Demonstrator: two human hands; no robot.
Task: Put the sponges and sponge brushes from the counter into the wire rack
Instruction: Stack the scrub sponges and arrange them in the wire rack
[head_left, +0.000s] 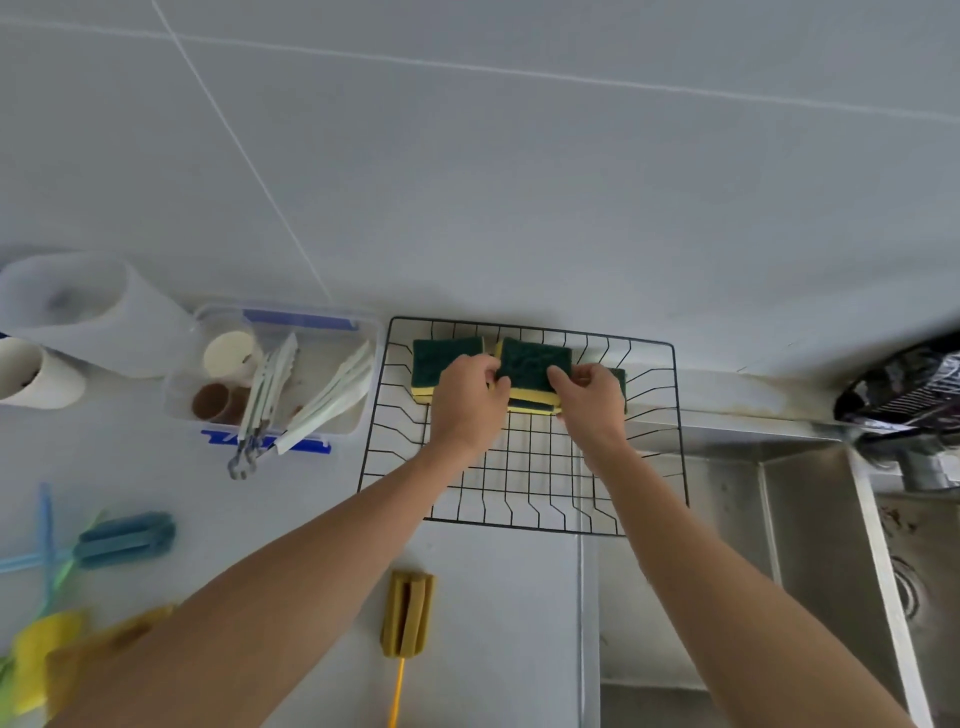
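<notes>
A green-topped yellow sponge (535, 364) sits tilted at the back of the black wire rack (524, 499), pinched from both sides: the left hand (467, 400) has its fingers closed on the sponge's left edge and the right hand (589, 397) has its fingers closed on the right edge. Under it lies more yellow sponge, though how many pieces cannot be told. Just to the left, inside the rack, lies a second sponge (441, 358) with its green face up, and a green corner of another shows behind the right hand. The rack stands on the white bench (493, 623) against the tiled wall, beside a steel sink (810, 545) on the right. On the bench near the rack's front lies a mustard sponge brush (408, 613) with a thin yellow handle; further left lies a blue sponge brush (124, 538), and yellow ones at the lower left are blurred. A clear plastic box (280, 374) holding tongs and cups stands left of the rack.
</notes>
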